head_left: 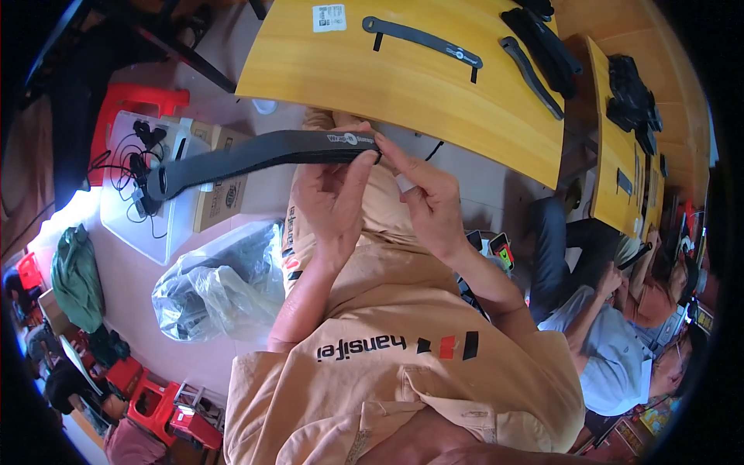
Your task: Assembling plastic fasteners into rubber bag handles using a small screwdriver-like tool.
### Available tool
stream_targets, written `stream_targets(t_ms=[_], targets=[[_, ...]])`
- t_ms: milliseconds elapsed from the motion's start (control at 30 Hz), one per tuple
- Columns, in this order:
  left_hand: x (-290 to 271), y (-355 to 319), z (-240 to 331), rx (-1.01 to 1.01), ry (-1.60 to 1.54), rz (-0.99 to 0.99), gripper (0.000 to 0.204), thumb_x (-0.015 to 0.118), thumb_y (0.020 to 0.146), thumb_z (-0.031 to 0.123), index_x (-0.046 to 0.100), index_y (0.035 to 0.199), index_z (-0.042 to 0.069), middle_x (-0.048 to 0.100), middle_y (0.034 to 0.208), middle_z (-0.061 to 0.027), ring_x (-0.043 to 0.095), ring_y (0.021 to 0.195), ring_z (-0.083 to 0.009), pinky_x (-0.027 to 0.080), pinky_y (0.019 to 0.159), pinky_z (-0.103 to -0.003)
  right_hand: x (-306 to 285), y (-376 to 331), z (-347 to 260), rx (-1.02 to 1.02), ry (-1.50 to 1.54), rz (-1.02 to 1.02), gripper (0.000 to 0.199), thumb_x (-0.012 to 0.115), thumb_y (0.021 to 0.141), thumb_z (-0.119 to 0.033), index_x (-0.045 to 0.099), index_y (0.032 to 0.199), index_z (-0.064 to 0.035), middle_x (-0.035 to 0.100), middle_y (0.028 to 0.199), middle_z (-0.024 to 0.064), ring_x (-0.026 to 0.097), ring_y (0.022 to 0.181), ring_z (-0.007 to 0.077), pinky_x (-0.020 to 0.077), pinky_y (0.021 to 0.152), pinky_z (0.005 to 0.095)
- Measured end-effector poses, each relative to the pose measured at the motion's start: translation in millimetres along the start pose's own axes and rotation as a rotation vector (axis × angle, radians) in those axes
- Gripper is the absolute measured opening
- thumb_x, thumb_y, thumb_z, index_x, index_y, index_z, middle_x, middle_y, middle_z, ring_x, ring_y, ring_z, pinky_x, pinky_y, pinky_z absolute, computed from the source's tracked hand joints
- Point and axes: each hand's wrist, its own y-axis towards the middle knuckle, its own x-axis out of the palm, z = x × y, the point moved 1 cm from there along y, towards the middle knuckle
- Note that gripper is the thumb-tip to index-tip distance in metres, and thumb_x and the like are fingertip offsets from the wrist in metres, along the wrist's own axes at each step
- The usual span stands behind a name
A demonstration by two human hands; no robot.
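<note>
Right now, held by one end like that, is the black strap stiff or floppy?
Probably semi-stiff: the strap, gripped by the left hand and right hand at one end, reaches far out with only a gentle droop. It looks thin and flat, so likely light. Similar straps lie flat on the table, unlikely to roll.

Single head-worn fisheye view, looking steeply down — close over lap, edges bending at rim

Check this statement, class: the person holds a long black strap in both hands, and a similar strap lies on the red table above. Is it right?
Not quite. The table is yellow wood, not red, as the head view shows. The left hand and right hand do hold the long black strap, and a similar strap lies above.
</note>
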Motion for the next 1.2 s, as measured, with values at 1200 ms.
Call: stream_targets(t_ms=[1200], targets=[[-25.7,25.4,6.7,-0.424,0.451,-0.411,0.021,0.063,0.079,0.017,0.061,0.079,-0.004,0.061,0.066,-0.0048,0.056,0.06,-0.0077,0.044,0.053,-0.021,-5.4,2.6,11.2,0.021,-0.054,-0.135,0.047,0.039,0.071,0.009,0.055,0.113,-0.004,0.061,0.103,0.0124,0.061,0.081,0.0195,0.0461,0.068,0.0259]])
